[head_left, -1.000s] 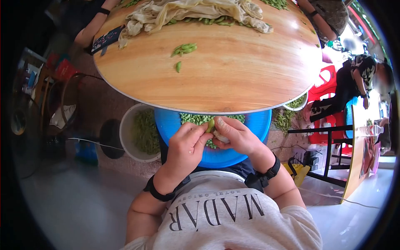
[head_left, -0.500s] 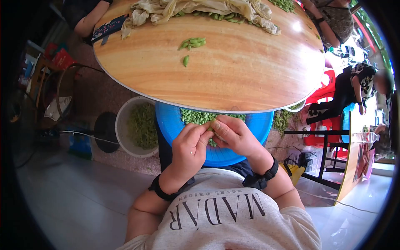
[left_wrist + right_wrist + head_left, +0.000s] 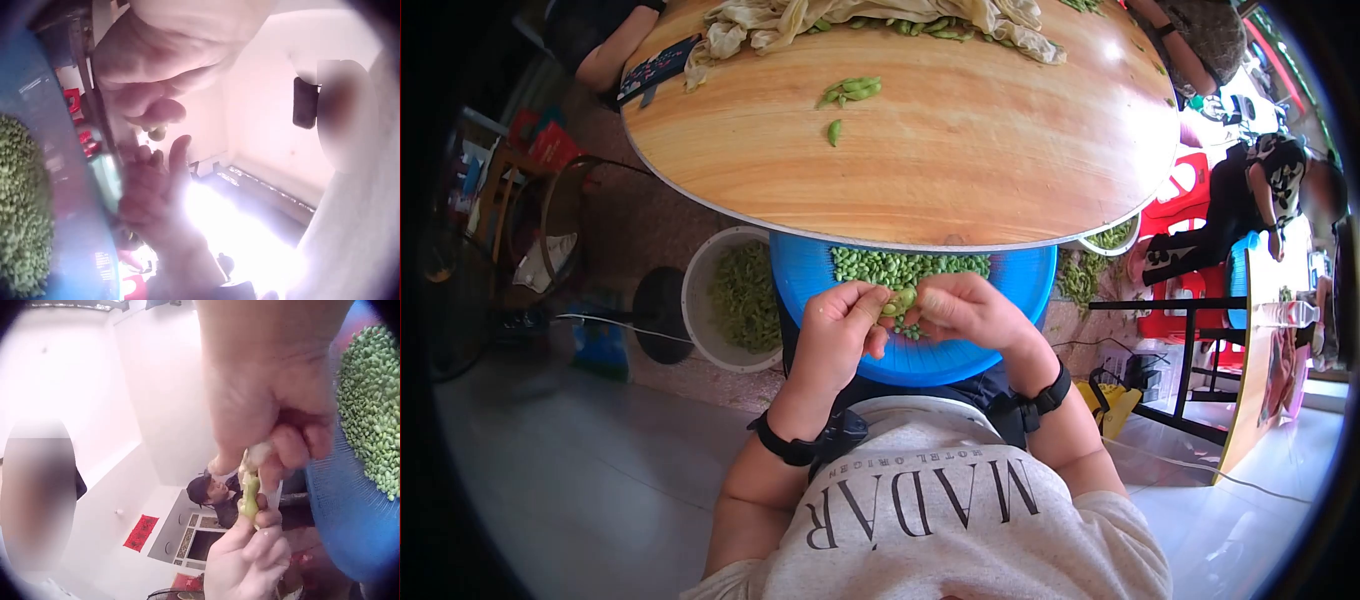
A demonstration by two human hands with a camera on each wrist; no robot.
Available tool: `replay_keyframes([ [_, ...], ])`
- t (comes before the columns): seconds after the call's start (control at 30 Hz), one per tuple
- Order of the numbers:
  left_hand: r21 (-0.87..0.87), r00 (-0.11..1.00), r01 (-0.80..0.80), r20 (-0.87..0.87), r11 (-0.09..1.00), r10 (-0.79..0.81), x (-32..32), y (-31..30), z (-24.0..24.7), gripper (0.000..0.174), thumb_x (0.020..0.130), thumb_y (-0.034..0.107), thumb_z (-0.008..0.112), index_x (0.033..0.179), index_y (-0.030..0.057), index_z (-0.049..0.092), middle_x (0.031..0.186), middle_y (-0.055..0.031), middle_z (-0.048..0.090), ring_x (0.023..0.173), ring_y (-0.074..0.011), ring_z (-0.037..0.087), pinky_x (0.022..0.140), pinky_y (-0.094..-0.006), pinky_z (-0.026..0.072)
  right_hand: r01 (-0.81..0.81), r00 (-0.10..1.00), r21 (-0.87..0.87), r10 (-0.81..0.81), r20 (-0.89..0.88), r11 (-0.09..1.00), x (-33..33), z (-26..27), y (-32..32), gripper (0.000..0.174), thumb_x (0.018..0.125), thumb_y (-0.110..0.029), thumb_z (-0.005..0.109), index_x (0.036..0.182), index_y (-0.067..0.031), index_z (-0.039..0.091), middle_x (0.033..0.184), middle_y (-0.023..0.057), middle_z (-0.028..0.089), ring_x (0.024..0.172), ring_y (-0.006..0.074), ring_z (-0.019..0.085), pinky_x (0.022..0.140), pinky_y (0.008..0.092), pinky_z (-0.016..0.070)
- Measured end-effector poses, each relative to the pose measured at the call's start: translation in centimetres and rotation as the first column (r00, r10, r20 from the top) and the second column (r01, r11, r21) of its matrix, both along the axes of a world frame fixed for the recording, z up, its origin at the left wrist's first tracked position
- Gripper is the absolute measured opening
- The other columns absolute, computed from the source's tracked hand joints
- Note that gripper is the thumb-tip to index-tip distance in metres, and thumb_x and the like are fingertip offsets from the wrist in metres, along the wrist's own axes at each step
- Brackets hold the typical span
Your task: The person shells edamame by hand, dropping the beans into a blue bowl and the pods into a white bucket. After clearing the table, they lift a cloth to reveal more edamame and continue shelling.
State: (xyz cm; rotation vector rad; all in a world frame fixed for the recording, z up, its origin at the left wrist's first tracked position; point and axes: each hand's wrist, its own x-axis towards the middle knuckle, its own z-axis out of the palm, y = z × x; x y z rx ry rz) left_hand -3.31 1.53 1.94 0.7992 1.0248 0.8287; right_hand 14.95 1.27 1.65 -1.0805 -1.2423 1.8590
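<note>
Between my two hands, over the blue basin (image 3: 1040, 300), is a green soybean pod (image 3: 900, 300). My left hand (image 3: 832, 325) pinches one end of it between thumb and fingertips. The right hand (image 3: 972, 315) has its thumb and curled fingers at the other end. In the right wrist view the pod (image 3: 251, 499) looks split along one side, and something whitish (image 3: 259, 453) shows at the right fingers. Shelled green beans (image 3: 875, 265) cover part of the basin's bottom below. The left wrist view shows both hands against glare, with only a bit of the pod (image 3: 157, 134).
On the round wooden table (image 3: 960, 170) lie a few pods (image 3: 852, 91), a cream cloth (image 3: 880, 18) over more pods, and a dark booklet (image 3: 658, 70). A white bucket (image 3: 700, 330) of green pods stands left of the basin. Other people sit around the table.
My hands have moved slightly apart, so more of the pod shows between them. The head view has shifted a little.
</note>
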Motion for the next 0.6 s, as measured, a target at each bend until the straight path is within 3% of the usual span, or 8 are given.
replay_keyframes([
  [0.07, 0.061, 0.995, 0.006, -0.102, 0.998, 0.001, 0.0, 0.0, 0.2, 0.015, 0.088, 0.012, 0.053, 0.081, 0.0005, 0.06, 0.062, -0.0026, 0.055, 0.042, -0.0059, 0.044, 0.038, -0.0175, 0.0327, 0.118, 0.993, -0.006, -0.117, 0.028, 0.993, 0.5, -0.4, 0.2, 0.026, 0.087, -0.027, 0.057, 0.087, -0.0015, 0.058, 0.062, -0.0026, 0.05, 0.056, 0.0052, 0.045, 0.049, 0.0205, 0.0368],
  [0.1, 0.089, 0.988, 0.013, -0.152, 0.996, 0.001, 0.1, -0.2, 0.3, 0.014, 0.088, 0.011, 0.053, 0.081, 0.0002, 0.059, 0.062, -0.0026, 0.055, 0.042, -0.0058, 0.045, 0.038, -0.0176, 0.033, 0.162, 0.985, 0.096, -0.167, 0.039, 0.982, 0.0, -0.2, 0.1, 0.024, 0.083, -0.025, 0.063, 0.086, -0.0017, 0.057, 0.061, -0.0027, 0.051, 0.054, 0.0046, 0.045, 0.046, 0.0197, 0.0357],
  [0.2, 0.196, 0.971, 0.031, -0.239, 0.98, 0.018, 0.7, -0.4, -0.1, 0.016, 0.087, 0.012, 0.055, 0.078, -0.0004, 0.059, 0.056, -0.0006, 0.052, 0.044, -0.0047, 0.045, 0.039, -0.0195, 0.0342, 0.131, 0.981, 0.165, -0.151, 0.118, 0.978, -0.7, -0.5, 0.1, 0.024, 0.08, -0.023, 0.067, 0.084, -0.0018, 0.056, 0.062, -0.0021, 0.051, 0.054, 0.0041, 0.045, 0.045, 0.0197, 0.0351],
  [0.37, 0.063, 0.963, 0.105, -0.256, 0.993, -0.085, 0.5, -0.5, -0.6, 0.014, 0.086, 0.011, 0.056, 0.078, 0.0002, 0.059, 0.06, -0.0009, 0.053, 0.043, -0.0041, 0.042, 0.038, -0.0181, 0.0322, -0.024, 0.999, 0.016, 0.024, 0.035, 1.0, 0.2, -1.3, 0.5, 0.015, 0.079, -0.015, 0.064, 0.081, -0.001, 0.058, 0.06, 0.0014, 0.056, 0.051, 0.0067, 0.049, 0.045, 0.0207, 0.0389],
  [0.43, 0.056, 0.952, 0.129, -0.285, 0.99, -0.108, 0.5, -0.5, -1.2, 0.012, 0.085, 0.008, 0.057, 0.078, -0.0007, 0.059, 0.06, -0.0012, 0.054, 0.044, -0.0049, 0.044, 0.039, -0.0187, 0.0334, -0.037, 0.993, -0.019, 0.039, 0.108, 0.999, 0.5, -2.0, 0.4, 0.016, 0.077, -0.013, 0.063, 0.086, -0.0003, 0.059, 0.065, 0.0022, 0.058, 0.055, 0.0068, 0.051, 0.047, 0.0204, 0.0405],
  [0.47, 0.214, 0.924, 0.153, -0.378, 0.965, -0.063, 0.5, -0.6, -1.7, 0.011, 0.084, 0.007, 0.057, 0.078, -0.0012, 0.059, 0.06, -0.0015, 0.054, 0.045, -0.0052, 0.045, 0.041, -0.0191, 0.0346, -0.044, 0.988, -0.037, 0.049, 0.144, 0.998, 0.6, -2.4, 0.4, 0.018, 0.076, -0.012, 0.063, 0.089, 0.0001, 0.06, 0.067, 0.0027, 0.059, 0.056, 0.0069, 0.052, 0.048, 0.0203, 0.0413],
  [0.53, 0.495, 0.846, 0.237, -0.529, 0.836, 0.074, 0.6, -0.6, -3.0, 0.009, 0.082, 0.006, 0.059, 0.078, -0.002, 0.058, 0.061, -0.0023, 0.056, 0.048, -0.0057, 0.048, 0.043, -0.02, 0.037, -0.039, 0.892, 0.267, -0.087, 0.443, 0.963, 0.6, -3.7, 0.2, 0.02, 0.072, -0.013, 0.061, 0.088, -0.0008, 0.061, 0.066, 0.009, 0.061, 0.056, 0.0177, 0.056, 0.052, 0.028, 0.0453],
  [0.6, 0.541, 0.832, 0.22, -0.538, 0.812, 0.134, 0.9, -0.4, -3.6, 0.008, 0.081, 0.002, 0.059, 0.086, -0.0014, 0.055, 0.063, -0.0039, 0.058, 0.054, -0.006, 0.052, 0.046, -0.0214, 0.0402, -0.076, 0.73, 0.522, -0.309, 0.61, 0.85, 0.5, -4.7, -0.1, 0.021, 0.07, -0.016, 0.062, 0.086, -0.0017, 0.062, 0.066, 0.0146, 0.06, 0.058, 0.0291, 0.058, 0.057, 0.0352, 0.0481],
])
